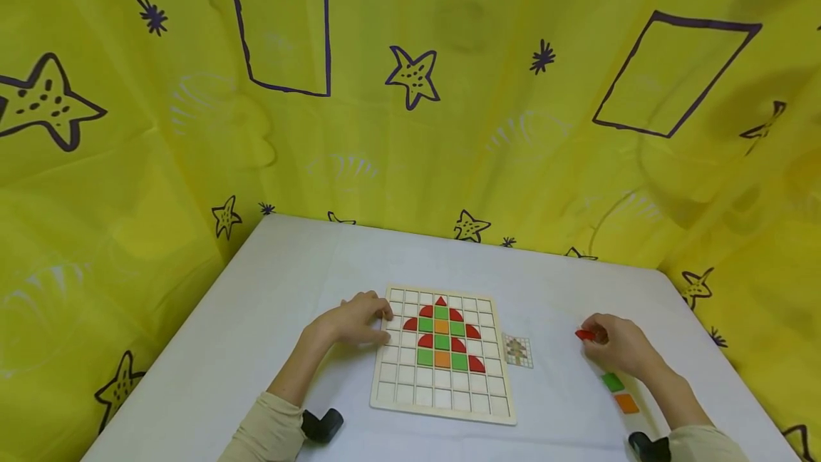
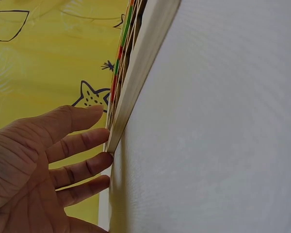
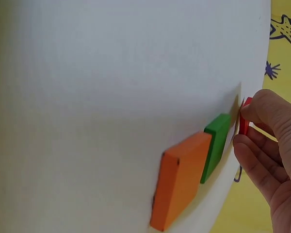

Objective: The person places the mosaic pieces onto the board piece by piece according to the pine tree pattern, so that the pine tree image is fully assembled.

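Note:
In the head view a wooden grid board (image 1: pixel 442 398) lies mid-table, bearing a tree-like pattern of red, green and orange tiles. My left hand (image 1: pixel 355 319) rests at the board's left edge. The left wrist view shows its loosely spread fingers (image 2: pixel 85 167) touching the board's side (image 2: pixel 140 73). Off to the right, my right hand (image 1: pixel 618 344) pinches a red tile (image 1: pixel 584 334) between thumb and fingers, just over the tabletop. In the right wrist view the fingers partly hide this red tile (image 3: pixel 244 116), so its full shape cannot be told.
A green tile (image 1: pixel 613 381) and an orange tile (image 1: pixel 626 403) lie close together below my right hand. Beside the board's right edge is a small pattern card (image 1: pixel 517 351). A yellow patterned curtain (image 1: pixel 410 155) surrounds the white table (image 1: pixel 308 248) at the back and sides.

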A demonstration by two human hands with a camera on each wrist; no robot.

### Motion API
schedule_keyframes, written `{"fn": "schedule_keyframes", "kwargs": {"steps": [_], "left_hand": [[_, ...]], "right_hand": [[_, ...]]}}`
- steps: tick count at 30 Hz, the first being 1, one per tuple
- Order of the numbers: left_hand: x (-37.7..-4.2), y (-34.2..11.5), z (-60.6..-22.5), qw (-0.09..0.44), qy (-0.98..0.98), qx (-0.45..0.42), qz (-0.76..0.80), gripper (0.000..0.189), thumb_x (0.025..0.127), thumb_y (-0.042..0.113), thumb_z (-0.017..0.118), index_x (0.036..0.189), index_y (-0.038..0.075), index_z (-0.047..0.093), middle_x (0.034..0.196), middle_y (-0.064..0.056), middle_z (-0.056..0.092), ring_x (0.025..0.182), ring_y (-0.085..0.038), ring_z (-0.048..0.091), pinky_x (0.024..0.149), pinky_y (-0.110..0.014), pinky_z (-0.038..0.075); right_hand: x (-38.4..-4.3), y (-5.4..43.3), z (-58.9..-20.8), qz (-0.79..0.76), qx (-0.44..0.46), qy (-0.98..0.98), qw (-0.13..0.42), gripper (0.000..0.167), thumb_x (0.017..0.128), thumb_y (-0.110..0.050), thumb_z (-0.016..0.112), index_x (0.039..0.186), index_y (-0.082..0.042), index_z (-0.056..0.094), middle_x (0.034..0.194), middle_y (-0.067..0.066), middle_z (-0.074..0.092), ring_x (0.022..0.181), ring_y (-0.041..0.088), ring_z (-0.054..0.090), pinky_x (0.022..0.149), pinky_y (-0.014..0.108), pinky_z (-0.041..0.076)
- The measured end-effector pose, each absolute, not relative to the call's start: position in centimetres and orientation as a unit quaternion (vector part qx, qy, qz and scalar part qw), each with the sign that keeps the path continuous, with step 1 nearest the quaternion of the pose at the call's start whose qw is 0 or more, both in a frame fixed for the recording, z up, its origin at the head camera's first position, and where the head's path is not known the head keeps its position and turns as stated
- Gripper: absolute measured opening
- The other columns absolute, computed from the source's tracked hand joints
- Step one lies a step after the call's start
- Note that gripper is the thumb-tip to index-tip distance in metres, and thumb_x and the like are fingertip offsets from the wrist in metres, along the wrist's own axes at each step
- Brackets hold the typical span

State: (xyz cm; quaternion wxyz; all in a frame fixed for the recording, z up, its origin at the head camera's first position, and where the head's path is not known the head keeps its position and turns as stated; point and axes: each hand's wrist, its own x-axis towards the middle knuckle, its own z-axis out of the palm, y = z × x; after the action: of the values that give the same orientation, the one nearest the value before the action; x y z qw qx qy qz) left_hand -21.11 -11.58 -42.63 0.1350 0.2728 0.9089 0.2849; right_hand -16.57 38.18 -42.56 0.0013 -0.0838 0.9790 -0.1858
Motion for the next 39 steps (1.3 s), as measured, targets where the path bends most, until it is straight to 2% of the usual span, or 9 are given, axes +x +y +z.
{"fn": "schedule_keyframes", "kwargs": {"steps": [9, 15, 28, 39], "left_hand": [[-21.0, -11.5, -42.2, 0.135, 0.910, 0.272, 0.284, 0.025, 0.087, 0.019, 0.079, 0.108, 0.009, 0.068, 0.107, -0.005, 0.059, 0.105, -0.025, 0.051, 0.102, -0.078, 0.030], [-21.0, -11.5, -42.3, 0.136, 0.909, 0.273, 0.284, 0.025, 0.087, 0.018, 0.080, 0.107, 0.009, 0.068, 0.105, -0.005, 0.058, 0.103, -0.025, 0.051, 0.101, -0.078, 0.030], [-20.7, -11.2, -42.2, 0.140, 0.914, 0.258, 0.280, 0.030, 0.083, 0.014, 0.085, 0.107, 0.009, 0.067, 0.106, -0.005, 0.058, 0.106, -0.026, 0.052, 0.104, -0.079, 0.027], [-20.7, -11.2, -42.0, 0.144, 0.917, 0.253, 0.273, 0.035, 0.080, 0.014, 0.087, 0.108, 0.010, 0.067, 0.108, -0.004, 0.058, 0.109, -0.026, 0.052, 0.106, -0.075, 0.029]], "right_hand": [[-16.4, 36.7, -42.6, -0.203, -0.093, 0.975, -0.022, 0.020, 0.080, -0.005, 0.078, 0.099, -0.003, 0.070, 0.085, -0.001, 0.062, 0.077, 0.017, 0.052, 0.067, 0.030, 0.047], [-15.9, 35.1, -42.6, -0.218, -0.124, 0.966, -0.057, 0.018, 0.080, -0.001, 0.079, 0.095, -0.004, 0.071, 0.086, -0.002, 0.065, 0.077, 0.014, 0.055, 0.067, 0.029, 0.051], [-15.1, 32.3, -42.1, -0.244, -0.174, 0.949, -0.095, 0.025, 0.077, 0.004, 0.083, 0.097, -0.005, 0.071, 0.091, -0.002, 0.069, 0.077, 0.011, 0.061, 0.069, 0.029, 0.055], [-14.7, 29.5, -41.7, -0.245, -0.225, 0.936, -0.117, 0.030, 0.075, 0.007, 0.082, 0.098, -0.007, 0.070, 0.093, -0.005, 0.070, 0.079, 0.007, 0.061, 0.071, 0.030, 0.056]]}}
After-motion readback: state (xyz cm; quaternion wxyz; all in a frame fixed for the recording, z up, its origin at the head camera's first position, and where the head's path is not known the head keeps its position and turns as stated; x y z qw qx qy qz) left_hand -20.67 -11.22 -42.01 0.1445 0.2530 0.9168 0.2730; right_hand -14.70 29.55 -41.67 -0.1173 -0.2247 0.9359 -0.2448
